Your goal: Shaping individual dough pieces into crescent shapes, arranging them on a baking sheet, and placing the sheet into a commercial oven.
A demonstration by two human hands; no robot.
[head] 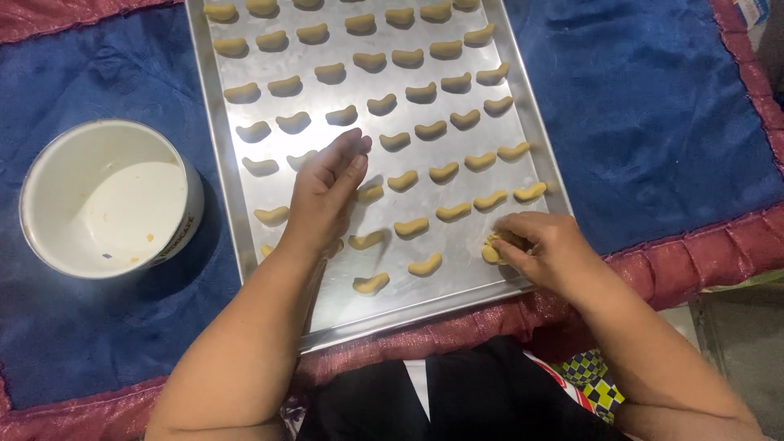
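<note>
A long metal baking tray (229,188) lies on a blue cloth and carries rows of several small crescent-shaped dough pieces (411,180). My left hand (327,189) rests flat over the tray's near left part, fingers together and stretched out, covering a few pieces and holding nothing. My right hand (545,247) is at the tray's near right corner, its fingertips pinched on a small yellow dough piece (491,252) that touches the tray surface.
A white round bowl (110,196), nearly empty with a few crumbs, stands left of the tray. The blue cloth (653,106) has a dark red border (702,249). My dark clothing (465,392) shows at the bottom edge.
</note>
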